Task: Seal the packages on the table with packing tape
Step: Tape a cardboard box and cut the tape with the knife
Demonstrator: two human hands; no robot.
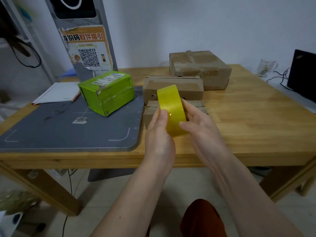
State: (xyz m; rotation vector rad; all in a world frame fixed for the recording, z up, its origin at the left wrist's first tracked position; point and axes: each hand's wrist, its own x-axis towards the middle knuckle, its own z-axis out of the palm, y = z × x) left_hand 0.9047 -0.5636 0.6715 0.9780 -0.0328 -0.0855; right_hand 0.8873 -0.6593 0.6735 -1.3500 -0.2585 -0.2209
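Left hand (159, 134) and right hand (199, 124) both grip the yellow tape roll (171, 108) above closed cardboard boxes (172, 88).

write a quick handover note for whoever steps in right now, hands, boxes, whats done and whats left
Left hand and right hand both grip the yellow tape roll, held above the table; no strip pulled free that I can see.
Green box on the grey mat; three brown boxes at centre.
Done: roll picked up.
Left: tape the boxes, likely starting with the nearest brown one.
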